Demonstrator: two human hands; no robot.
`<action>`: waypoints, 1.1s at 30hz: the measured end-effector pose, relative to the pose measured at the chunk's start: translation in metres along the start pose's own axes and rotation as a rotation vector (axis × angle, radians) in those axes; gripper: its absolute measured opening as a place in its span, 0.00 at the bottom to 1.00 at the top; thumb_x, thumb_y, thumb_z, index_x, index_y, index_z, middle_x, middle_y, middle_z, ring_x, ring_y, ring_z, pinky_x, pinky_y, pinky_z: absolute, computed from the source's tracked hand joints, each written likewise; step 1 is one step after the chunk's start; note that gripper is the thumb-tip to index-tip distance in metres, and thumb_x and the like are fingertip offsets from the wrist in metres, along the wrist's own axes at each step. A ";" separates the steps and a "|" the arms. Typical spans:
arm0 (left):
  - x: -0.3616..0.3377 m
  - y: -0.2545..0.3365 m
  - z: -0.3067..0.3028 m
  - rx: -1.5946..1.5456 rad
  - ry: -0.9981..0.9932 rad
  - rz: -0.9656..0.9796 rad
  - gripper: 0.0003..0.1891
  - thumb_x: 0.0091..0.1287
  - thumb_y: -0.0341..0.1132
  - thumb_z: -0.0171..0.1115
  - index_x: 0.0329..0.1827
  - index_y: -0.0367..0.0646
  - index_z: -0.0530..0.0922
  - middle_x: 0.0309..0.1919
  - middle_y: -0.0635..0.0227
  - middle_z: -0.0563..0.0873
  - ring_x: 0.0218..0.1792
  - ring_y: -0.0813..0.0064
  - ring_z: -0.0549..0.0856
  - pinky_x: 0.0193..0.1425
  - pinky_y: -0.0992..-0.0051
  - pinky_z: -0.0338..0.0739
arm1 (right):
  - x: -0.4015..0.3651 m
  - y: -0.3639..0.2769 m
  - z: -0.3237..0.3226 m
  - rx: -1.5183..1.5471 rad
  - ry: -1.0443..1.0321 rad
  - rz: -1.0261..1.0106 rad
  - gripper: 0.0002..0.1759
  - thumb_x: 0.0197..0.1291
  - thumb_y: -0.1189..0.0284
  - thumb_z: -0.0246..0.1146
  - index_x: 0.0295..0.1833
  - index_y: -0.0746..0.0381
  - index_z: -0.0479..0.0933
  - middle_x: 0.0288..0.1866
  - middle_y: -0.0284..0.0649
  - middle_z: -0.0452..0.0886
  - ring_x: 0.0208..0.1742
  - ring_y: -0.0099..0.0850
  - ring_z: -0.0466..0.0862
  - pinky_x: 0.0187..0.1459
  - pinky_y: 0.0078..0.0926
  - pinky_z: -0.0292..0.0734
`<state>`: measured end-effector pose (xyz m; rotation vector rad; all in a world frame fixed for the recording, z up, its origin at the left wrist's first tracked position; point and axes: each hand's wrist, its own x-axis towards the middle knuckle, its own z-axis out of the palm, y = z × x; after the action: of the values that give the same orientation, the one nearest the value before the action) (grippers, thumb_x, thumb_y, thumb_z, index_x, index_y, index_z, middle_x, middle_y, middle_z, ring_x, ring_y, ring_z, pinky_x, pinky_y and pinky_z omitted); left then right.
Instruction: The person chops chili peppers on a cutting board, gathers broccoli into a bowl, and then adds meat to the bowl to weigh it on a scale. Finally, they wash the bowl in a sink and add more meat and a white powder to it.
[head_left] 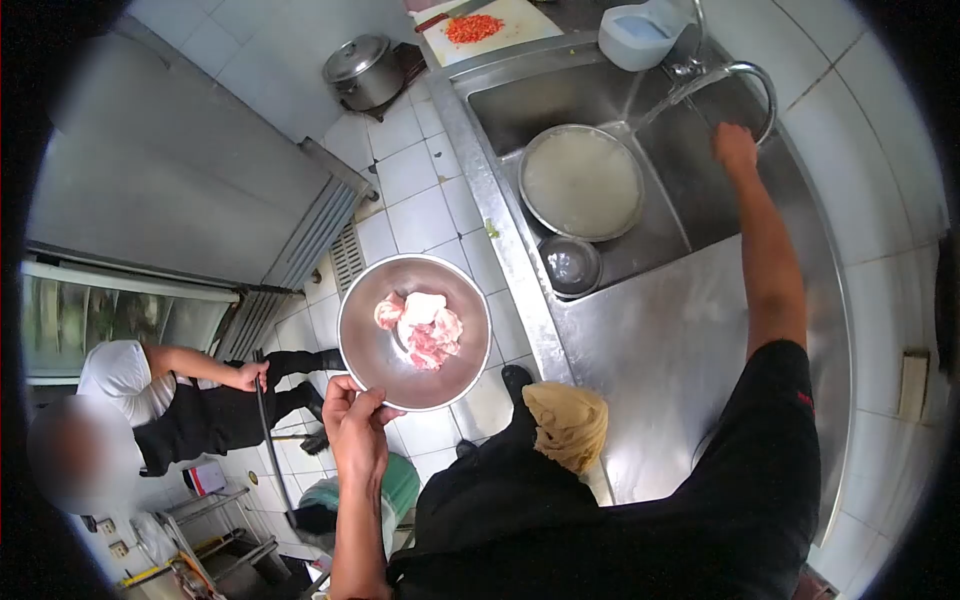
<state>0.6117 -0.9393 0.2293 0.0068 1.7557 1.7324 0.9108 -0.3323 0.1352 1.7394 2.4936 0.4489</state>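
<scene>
My left hand (357,415) grips the near rim of a steel bowl (465,375), thumb against the rim. Several pieces of raw pinkish-white meat (430,332) lie in the bowl, which is above the tiled floor to the left of the sink. Out to the right, my right hand (736,148) is closed at the base of the curved faucet (768,92); its grip is partly hidden. Water runs from the spout into the sink (690,190). A round pan of cloudy liquid (583,183) stands in the sink, with a smaller metal bowl (571,265) beside it.
A steel drainboard (670,360) adjoins the sink. Chopped red pieces (474,28) lie on a white cutting board (515,25) beyond it. A lidded pot (364,72) stands at the back. At left, another person (200,400) holds a long handle, near a green bin (402,485).
</scene>
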 end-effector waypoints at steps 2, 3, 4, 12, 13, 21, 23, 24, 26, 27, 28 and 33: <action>0.001 0.000 -0.001 0.025 0.010 -0.015 0.07 0.61 0.19 0.56 0.37 0.40 0.71 0.35 0.66 0.81 0.29 0.77 0.83 0.30 0.78 0.84 | 0.007 0.000 0.013 0.000 -0.023 -0.005 0.12 0.61 0.71 0.57 0.47 0.63 0.79 0.48 0.52 0.82 0.51 0.47 0.83 0.50 0.48 0.80; -0.001 0.004 -0.001 0.029 0.018 -0.015 0.07 0.61 0.19 0.57 0.37 0.41 0.71 0.36 0.66 0.81 0.30 0.77 0.83 0.30 0.78 0.83 | 0.017 0.010 0.029 0.006 0.014 -0.033 0.12 0.61 0.71 0.58 0.47 0.63 0.79 0.48 0.52 0.82 0.51 0.47 0.83 0.50 0.48 0.80; 0.000 0.003 -0.003 0.046 0.012 -0.007 0.07 0.60 0.19 0.57 0.36 0.41 0.71 0.36 0.67 0.81 0.31 0.77 0.83 0.31 0.77 0.83 | 0.027 0.026 0.050 0.026 0.098 -0.112 0.12 0.61 0.71 0.58 0.48 0.63 0.79 0.48 0.52 0.82 0.51 0.48 0.83 0.50 0.48 0.80; 0.001 -0.014 -0.013 -0.008 0.030 0.077 0.08 0.61 0.19 0.59 0.37 0.39 0.69 0.40 0.62 0.80 0.33 0.72 0.85 0.33 0.74 0.86 | -0.033 0.029 0.038 0.294 0.409 0.161 0.23 0.61 0.55 0.58 0.51 0.62 0.80 0.43 0.51 0.85 0.46 0.53 0.84 0.48 0.49 0.78; -0.001 -0.019 -0.018 -0.018 0.038 0.087 0.09 0.62 0.19 0.59 0.37 0.40 0.68 0.41 0.60 0.80 0.32 0.71 0.86 0.34 0.74 0.87 | -0.022 0.040 0.057 0.226 0.341 0.212 0.24 0.61 0.55 0.59 0.53 0.62 0.80 0.46 0.52 0.85 0.49 0.53 0.83 0.50 0.48 0.77; -0.045 -0.027 -0.081 -0.067 0.165 0.198 0.08 0.62 0.20 0.58 0.38 0.38 0.69 0.39 0.62 0.81 0.34 0.74 0.84 0.34 0.74 0.85 | -0.051 -0.026 -0.040 0.998 -0.455 -0.131 0.12 0.62 0.66 0.60 0.44 0.62 0.80 0.38 0.37 0.83 0.38 0.26 0.81 0.38 0.23 0.74; -0.069 -0.030 -0.109 -0.095 0.186 0.155 0.08 0.62 0.20 0.58 0.38 0.38 0.69 0.39 0.61 0.81 0.34 0.74 0.84 0.34 0.74 0.85 | -0.133 -0.103 -0.157 1.287 -0.516 -0.317 0.06 0.60 0.73 0.62 0.41 0.62 0.79 0.36 0.31 0.78 0.32 0.16 0.73 0.33 0.15 0.67; -0.083 -0.034 -0.120 -0.111 0.196 0.136 0.08 0.62 0.20 0.58 0.38 0.38 0.69 0.39 0.61 0.81 0.34 0.74 0.84 0.34 0.74 0.86 | -0.153 -0.123 -0.187 1.313 -0.531 -0.451 0.05 0.60 0.74 0.62 0.41 0.63 0.78 0.36 0.31 0.78 0.32 0.16 0.73 0.33 0.16 0.66; -0.109 -0.057 -0.139 -0.126 0.231 0.118 0.09 0.60 0.19 0.60 0.36 0.40 0.68 0.33 0.61 0.82 0.30 0.74 0.85 0.29 0.74 0.84 | -0.186 -0.157 -0.235 1.360 -0.563 -0.739 0.05 0.60 0.75 0.63 0.41 0.63 0.77 0.37 0.32 0.77 0.31 0.18 0.73 0.31 0.16 0.65; -0.124 -0.070 -0.151 -0.119 0.250 0.105 0.10 0.60 0.19 0.60 0.34 0.41 0.68 0.31 0.60 0.83 0.29 0.74 0.85 0.28 0.75 0.83 | -0.216 -0.177 -0.270 1.305 -0.520 -0.838 0.06 0.59 0.73 0.65 0.38 0.63 0.77 0.36 0.33 0.76 0.31 0.18 0.72 0.32 0.17 0.66; -0.140 -0.080 -0.165 -0.111 0.280 0.094 0.10 0.59 0.19 0.60 0.33 0.42 0.67 0.29 0.60 0.83 0.27 0.74 0.85 0.26 0.76 0.83 | -0.254 -0.195 -0.307 1.255 -0.478 -0.947 0.07 0.58 0.72 0.66 0.36 0.63 0.76 0.35 0.34 0.75 0.31 0.18 0.72 0.33 0.17 0.66; -0.239 -0.134 -0.223 -0.270 0.460 0.160 0.10 0.57 0.22 0.63 0.33 0.40 0.69 0.23 0.61 0.83 0.19 0.75 0.83 0.20 0.75 0.76 | -0.357 -0.257 -0.377 1.327 -0.659 -1.727 0.14 0.56 0.72 0.70 0.27 0.63 0.71 0.31 0.37 0.69 0.27 0.19 0.71 0.25 0.16 0.65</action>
<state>0.7563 -1.2597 0.1931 -0.4079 1.8541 2.2089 0.7223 -0.8193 0.3851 -0.8165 2.4632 -1.6665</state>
